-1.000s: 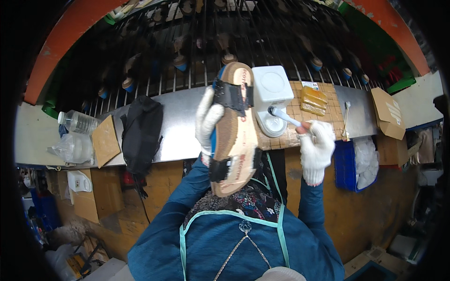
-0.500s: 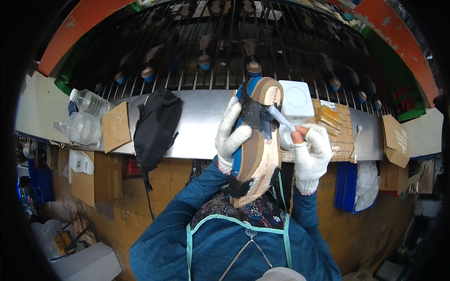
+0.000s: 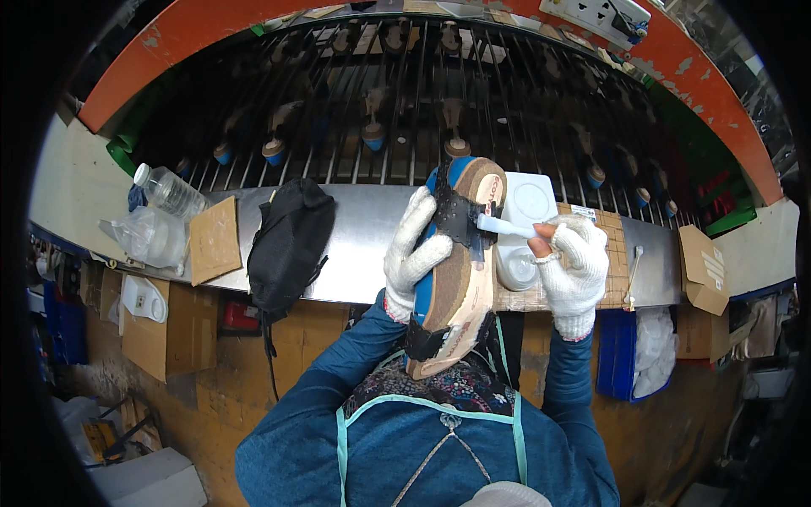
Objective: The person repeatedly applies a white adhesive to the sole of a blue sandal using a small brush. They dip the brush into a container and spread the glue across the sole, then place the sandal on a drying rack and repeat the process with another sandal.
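My left hand [image 3: 414,253], in a white knit glove, is wrapped round the left side of a sandal [image 3: 449,283]. The sandal is tilted up in front of me, with a brown cork-look edge, blue sides, black straps and a pale footbed. My right hand [image 3: 576,275], gloved with bare fingertips, pinches a slim white brush-like tool [image 3: 508,226]. Its far end meets the black strap near the footbed; the tip is too small to make out. Just behind the tool stand a white square container [image 3: 532,193] and a small round white tub [image 3: 517,270].
A metal bench [image 3: 355,228] carries a black bag [image 3: 290,245], a cardboard piece [image 3: 214,241] and clear plastic bottles [image 3: 173,190] at left. Beyond it, a rod conveyor [image 3: 325,127] bears several shoes. At right lie a cotton-tipped stick [image 3: 634,275] and a cardboard box [image 3: 703,270].
The white tool has swung from a steep slant to nearly level on the strap. My right hand has moved slightly right, while my left keeps its hold. The whole view has shifted a little.
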{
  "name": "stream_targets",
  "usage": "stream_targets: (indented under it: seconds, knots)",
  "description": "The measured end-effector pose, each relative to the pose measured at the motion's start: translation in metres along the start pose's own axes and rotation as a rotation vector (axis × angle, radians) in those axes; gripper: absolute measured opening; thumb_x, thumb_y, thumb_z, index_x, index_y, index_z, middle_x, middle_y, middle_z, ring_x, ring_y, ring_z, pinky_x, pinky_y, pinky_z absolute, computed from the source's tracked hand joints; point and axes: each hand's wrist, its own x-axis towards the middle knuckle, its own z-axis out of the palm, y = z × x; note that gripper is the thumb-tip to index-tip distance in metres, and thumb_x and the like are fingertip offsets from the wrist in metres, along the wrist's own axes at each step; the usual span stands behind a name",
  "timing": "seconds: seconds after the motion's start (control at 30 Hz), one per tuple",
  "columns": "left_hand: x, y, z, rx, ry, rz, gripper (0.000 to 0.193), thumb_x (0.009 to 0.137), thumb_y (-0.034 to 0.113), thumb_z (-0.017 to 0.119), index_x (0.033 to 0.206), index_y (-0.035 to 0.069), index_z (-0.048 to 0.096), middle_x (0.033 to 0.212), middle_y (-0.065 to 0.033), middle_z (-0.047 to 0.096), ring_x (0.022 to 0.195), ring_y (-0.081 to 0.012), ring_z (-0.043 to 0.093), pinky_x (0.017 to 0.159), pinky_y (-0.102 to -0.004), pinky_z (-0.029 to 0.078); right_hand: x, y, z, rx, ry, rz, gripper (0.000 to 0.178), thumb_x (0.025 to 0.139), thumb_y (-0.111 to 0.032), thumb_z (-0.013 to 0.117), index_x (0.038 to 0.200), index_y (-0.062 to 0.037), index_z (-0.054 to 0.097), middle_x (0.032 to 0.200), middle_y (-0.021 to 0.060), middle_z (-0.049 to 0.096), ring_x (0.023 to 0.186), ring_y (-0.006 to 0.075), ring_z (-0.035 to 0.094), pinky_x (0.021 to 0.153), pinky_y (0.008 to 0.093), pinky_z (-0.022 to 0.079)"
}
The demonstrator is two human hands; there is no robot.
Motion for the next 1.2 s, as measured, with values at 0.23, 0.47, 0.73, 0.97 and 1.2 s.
stream_targets:
  seconds: [0.23,0.47,0.73,0.97,1.2]
  knots:
    - [0.02,-0.002,0.006,0.02,0.126,0.075,0.042,0.086,0.002,0.07,0.125,0.017,0.064,0.145,-0.0242,0.05,0.139,-0.0445,0.044,0.118,-0.0531,0.033,0.008,-0.002,-0.018,-0.024,-0.095,-0.075,0.02,0.076,-0.018,0.084,0.093,-0.0101,0.078,0.09,0.0036,0.066,0.084,0.021,0.054,0.076,0.0342,0.041]
    - [0.037,-0.01,0.007,0.056,0.036,0.132,0.034,0.1,0.01,0.054,0.134,0.01,0.052,0.153,-0.0305,0.033,0.139,-0.0431,0.043,0.109,-0.0523,0.047,0.03,-0.003,-0.024,0.032,0.012,-0.079,0.018,0.076,-0.015,0.083,0.091,-0.0079,0.077,0.089,0.0041,0.067,0.084,0.0209,0.056,0.076,0.0344,0.041]
    - [0.042,0.001,0.014,-0.104,0.073,-0.202,0.051,0.1,0.014,0.048,0.145,-0.008,0.039,0.157,-0.0269,0.031,0.137,-0.0377,0.048,0.115,-0.0504,0.042,0.03,-0.007,-0.03,0.03,0.019,-0.127,0.017,0.075,-0.017,0.084,0.089,-0.0097,0.077,0.087,0.0038,0.067,0.083,0.0196,0.055,0.074,0.0344,0.041]
    - [0.05,-0.002,0.029,-0.278,0.264,-0.034,0.055,0.098,0.021,0.055,0.146,-0.001,0.04,0.153,-0.0259,0.038,0.137,-0.0342,0.047,0.116,-0.0476,0.041,0.032,0.001,-0.025,0.122,0.108,-0.028,0.017,0.079,-0.016,0.081,0.091,-0.0039,0.076,0.086,0.0073,0.066,0.078,0.0194,0.059,0.072,0.0327,0.046]
    - [0.05,-0.009,0.011,0.195,0.26,0.227,0.039,0.098,0.018,0.061,0.136,0.016,0.051,0.151,-0.0288,0.036,0.137,-0.0425,0.046,0.107,-0.0491,0.049,-0.021,-0.01,-0.016,0.502,-0.137,0.22,0.017,0.08,-0.015,0.08,0.091,-0.0019,0.076,0.082,0.0078,0.064,0.077,0.0197,0.058,0.073,0.0318,0.046]
